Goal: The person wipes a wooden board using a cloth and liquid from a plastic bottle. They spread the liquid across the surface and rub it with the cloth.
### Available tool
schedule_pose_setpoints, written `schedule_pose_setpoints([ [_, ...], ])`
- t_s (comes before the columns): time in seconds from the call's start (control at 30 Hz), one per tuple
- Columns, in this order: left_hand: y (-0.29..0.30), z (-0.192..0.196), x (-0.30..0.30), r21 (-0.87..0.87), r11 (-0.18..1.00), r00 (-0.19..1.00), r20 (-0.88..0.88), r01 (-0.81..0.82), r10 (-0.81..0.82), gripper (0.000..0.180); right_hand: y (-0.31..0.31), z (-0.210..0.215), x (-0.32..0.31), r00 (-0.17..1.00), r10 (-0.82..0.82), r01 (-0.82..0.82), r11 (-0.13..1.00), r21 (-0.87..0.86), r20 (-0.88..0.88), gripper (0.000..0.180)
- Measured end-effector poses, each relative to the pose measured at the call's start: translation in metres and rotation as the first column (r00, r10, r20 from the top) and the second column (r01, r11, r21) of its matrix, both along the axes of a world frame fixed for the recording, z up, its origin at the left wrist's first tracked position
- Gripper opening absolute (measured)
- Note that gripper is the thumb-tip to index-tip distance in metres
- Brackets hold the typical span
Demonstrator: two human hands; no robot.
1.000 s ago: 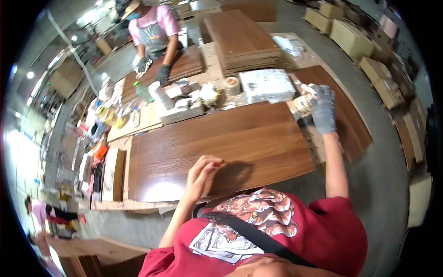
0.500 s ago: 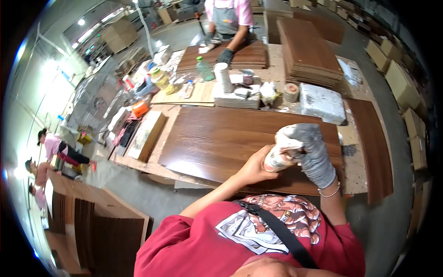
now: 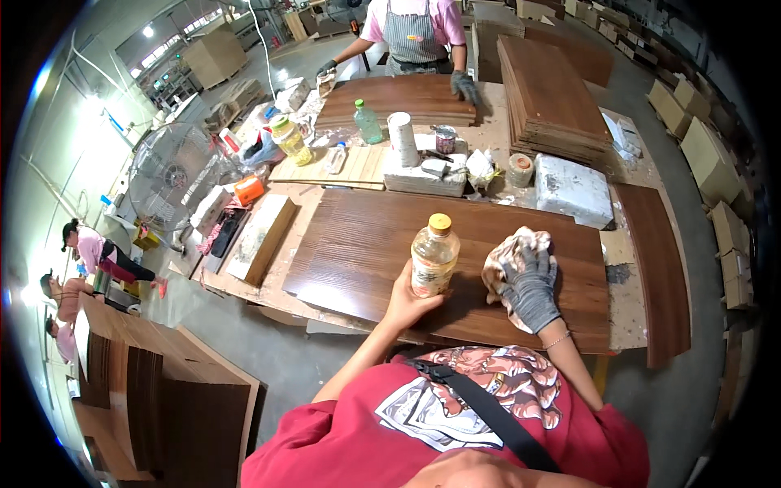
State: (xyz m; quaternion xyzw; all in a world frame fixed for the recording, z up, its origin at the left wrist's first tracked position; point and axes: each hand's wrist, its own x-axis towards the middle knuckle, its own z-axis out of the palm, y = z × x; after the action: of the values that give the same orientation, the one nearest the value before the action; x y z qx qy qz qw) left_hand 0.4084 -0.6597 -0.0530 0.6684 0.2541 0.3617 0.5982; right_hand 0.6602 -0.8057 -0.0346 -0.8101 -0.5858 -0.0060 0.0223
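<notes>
My left hand (image 3: 404, 302) grips a clear plastic bottle (image 3: 433, 256) of yellowish liquid with a yellow cap, held upright over the dark brown wood panel (image 3: 358, 244). My right hand (image 3: 531, 286), in a grey knit glove, presses a crumpled stained rag (image 3: 509, 256) onto the same panel, just right of the bottle. The panel lies flat on the workbench in front of me.
Another person in a striped apron (image 3: 413, 32) works on a panel (image 3: 399, 96) across the bench. Bottles, a paper roll (image 3: 401, 138), a tin and a white block (image 3: 573, 189) crowd the middle. Stacked panels (image 3: 551, 98) lie far right, more (image 3: 163, 398) at lower left. A fan (image 3: 167, 179) stands left.
My hands have come apart: the left now holds the bottle upright alone, and the gloved right hand has moved right and down with the rag onto the panel.
</notes>
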Motion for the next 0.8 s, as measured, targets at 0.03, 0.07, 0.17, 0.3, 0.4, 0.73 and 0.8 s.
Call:
schedule_pose_setpoints([
  [0.03,-0.002,-0.002,-0.001,-0.011,1.0,1.0,0.009,0.009,-0.008,0.085,-0.002,0.004,0.003,0.997,-0.071,0.071,0.997,-0.012,0.027,0.064],
  [0.07,-0.002,-0.004,-0.002,-0.032,0.999,0.999,0.031,0.021,-0.02,0.087,-0.002,0.004,0.011,0.986,-0.154,0.152,0.988,-0.039,-0.064,0.065],
  [0.17,-0.002,-0.004,-0.002,-0.093,0.995,0.999,0.003,0.044,-0.044,0.082,-0.017,-0.027,0.038,0.998,-0.066,0.066,0.997,0.04,0.0,0.065],
  [0.3,-0.003,-0.002,-0.002,-0.075,0.996,0.999,0.018,0.046,-0.045,0.08,-0.017,-0.029,0.057,0.98,0.015,0.027,0.979,0.203,-0.2,0.062],
  [0.4,-0.007,0.001,-0.004,-0.042,0.998,0.999,0.014,0.044,-0.044,0.081,-0.016,-0.028,0.069,0.962,-0.019,0.093,0.961,0.262,-0.271,0.062],
  [0.73,0.001,-0.012,0.005,-0.073,0.995,0.996,0.048,0.072,-0.069,0.077,-0.013,-0.019,0.091,0.989,-0.149,0.139,0.946,0.294,0.013,0.039],
  [0.8,0.002,-0.019,-0.001,-0.077,0.996,0.998,0.034,0.047,-0.044,0.073,-0.002,-0.003,0.074,0.993,0.012,0.013,0.978,0.21,-0.115,0.041],
])
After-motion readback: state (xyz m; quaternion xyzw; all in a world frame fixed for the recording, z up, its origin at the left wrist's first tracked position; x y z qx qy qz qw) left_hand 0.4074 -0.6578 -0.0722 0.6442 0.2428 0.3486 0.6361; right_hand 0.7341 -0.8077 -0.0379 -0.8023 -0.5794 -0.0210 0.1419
